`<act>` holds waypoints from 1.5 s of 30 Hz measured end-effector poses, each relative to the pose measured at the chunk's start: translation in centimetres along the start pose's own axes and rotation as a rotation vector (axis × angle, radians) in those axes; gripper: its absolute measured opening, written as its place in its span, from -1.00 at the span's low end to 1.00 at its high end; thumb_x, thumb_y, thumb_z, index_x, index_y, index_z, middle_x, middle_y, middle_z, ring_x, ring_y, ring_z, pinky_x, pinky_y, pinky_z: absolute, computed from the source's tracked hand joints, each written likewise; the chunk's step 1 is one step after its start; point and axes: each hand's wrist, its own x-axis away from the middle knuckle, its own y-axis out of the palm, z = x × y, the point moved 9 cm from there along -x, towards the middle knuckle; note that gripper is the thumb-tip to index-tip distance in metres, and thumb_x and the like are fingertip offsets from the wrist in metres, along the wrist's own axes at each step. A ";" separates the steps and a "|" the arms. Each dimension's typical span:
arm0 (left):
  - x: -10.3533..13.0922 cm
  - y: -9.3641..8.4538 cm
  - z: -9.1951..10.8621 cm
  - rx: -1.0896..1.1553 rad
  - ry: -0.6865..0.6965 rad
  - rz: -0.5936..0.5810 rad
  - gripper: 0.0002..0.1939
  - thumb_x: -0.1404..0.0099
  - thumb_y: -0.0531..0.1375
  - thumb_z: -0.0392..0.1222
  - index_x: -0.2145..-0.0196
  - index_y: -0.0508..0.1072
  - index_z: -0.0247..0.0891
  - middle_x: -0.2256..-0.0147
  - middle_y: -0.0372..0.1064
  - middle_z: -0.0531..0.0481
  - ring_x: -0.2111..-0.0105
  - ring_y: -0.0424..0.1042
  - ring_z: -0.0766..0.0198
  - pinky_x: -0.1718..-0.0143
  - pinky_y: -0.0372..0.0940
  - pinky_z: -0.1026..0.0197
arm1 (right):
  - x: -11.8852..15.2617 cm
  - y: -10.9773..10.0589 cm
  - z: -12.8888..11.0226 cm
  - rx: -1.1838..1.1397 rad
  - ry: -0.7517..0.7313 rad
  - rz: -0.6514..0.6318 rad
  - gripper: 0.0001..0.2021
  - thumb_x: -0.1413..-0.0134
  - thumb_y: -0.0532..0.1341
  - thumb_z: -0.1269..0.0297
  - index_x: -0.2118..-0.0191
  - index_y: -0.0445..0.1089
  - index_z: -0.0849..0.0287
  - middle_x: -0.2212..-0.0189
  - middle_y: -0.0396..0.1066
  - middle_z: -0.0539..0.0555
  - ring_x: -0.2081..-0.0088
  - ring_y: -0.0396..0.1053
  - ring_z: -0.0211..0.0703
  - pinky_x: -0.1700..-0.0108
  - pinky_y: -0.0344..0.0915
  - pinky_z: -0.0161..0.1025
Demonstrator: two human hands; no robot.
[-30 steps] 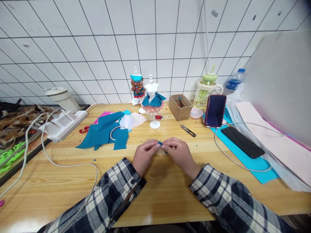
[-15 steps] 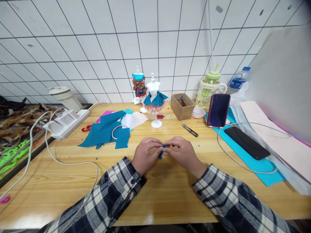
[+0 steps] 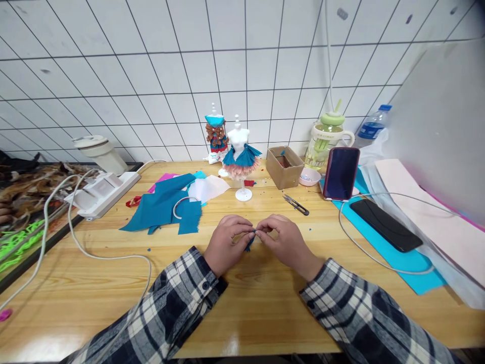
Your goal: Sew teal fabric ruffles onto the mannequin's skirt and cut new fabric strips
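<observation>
Just above the table, my left hand [image 3: 231,242] and my right hand [image 3: 283,241] meet fingertip to fingertip, both closed in a pinch. Between them is a small piece of dark blue fabric [image 3: 249,245], mostly hidden by the fingers, its lower end hanging beneath the left fingertips. Behind my hands stands a small white mannequin [image 3: 239,141] in a blue and pink frilled skirt [image 3: 242,159]. A second mannequin [image 3: 215,131], dressed in blue, brown and red, is farther back. Thread snips [image 3: 296,205] lie beyond my right hand.
Blue fabric pieces [image 3: 161,207] lie at left with a white ring [image 3: 178,206]. A cardboard box [image 3: 285,169], pink dish [image 3: 309,177], upright phone [image 3: 341,174] and flat black phone [image 3: 384,224] stand or lie at right. A white cable [image 3: 109,256] runs past my left sleeve.
My fingertips have shifted slightly on the fabric piece, and less of it shows between them. The things on the table stay where they were.
</observation>
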 end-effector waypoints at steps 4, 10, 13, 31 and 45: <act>0.1 -0.6 0.0 -0.010 -0.026 0.058 -0.69 -0.21 0.25 -0.14 0.07 0.49 -0.18 0.05 0.41 -0.12 0.00 0.34 0.10 -0.07 0.23 -0.02 | 0.1 -1.0 -0.2 -0.020 0.024 0.118 -0.93 -0.09 0.21 0.31 0.38 0.42 0.14 0.46 0.42 0.02 0.35 0.35 -0.17 0.25 0.24 -0.22; 0.3 -1.8 0.7 -0.069 -0.009 0.173 -0.86 -0.19 0.27 -0.13 0.27 0.55 -0.13 0.13 0.45 -0.06 -0.04 0.31 0.07 -0.09 0.19 -0.09 | 0.4 -1.3 -0.8 -0.089 0.026 0.162 -0.89 -0.11 0.20 0.27 0.38 0.42 0.14 0.46 0.42 0.02 0.37 0.35 -0.18 0.25 0.27 -0.22; 0.4 -2.2 1.0 -0.113 -0.013 0.203 -0.91 -0.22 0.24 -0.13 0.35 0.57 -0.11 0.17 0.47 -0.03 -0.02 0.32 0.07 -0.09 0.17 -0.10 | 0.5 -1.4 -0.7 -0.117 0.033 0.178 -0.89 -0.11 0.21 0.25 0.39 0.42 0.13 0.47 0.42 0.02 0.37 0.34 -0.18 0.25 0.28 -0.22; 0.5 -0.9 -1.4 0.177 -0.160 0.097 -0.92 -0.20 0.22 -0.20 0.43 0.50 -0.19 0.25 0.56 -0.04 0.08 0.45 0.13 -0.12 0.19 -0.11 | -1.0 -6.0 9.9 0.361 0.182 0.002 -0.84 -0.06 0.21 0.25 0.31 0.55 0.10 0.33 0.51 0.07 0.25 0.37 -0.09 0.17 0.22 -0.15; 0.5 -0.4 -1.4 0.188 -0.160 0.081 -0.92 -0.16 0.23 -0.21 0.47 0.48 -0.21 0.35 0.52 -0.04 0.26 0.47 0.20 0.13 0.35 0.11 | -0.8 -1.6 7.9 0.762 0.161 -0.267 -0.83 -0.16 0.15 0.29 0.33 0.50 0.13 0.23 0.42 0.12 0.15 0.25 -0.05 0.19 0.09 -0.18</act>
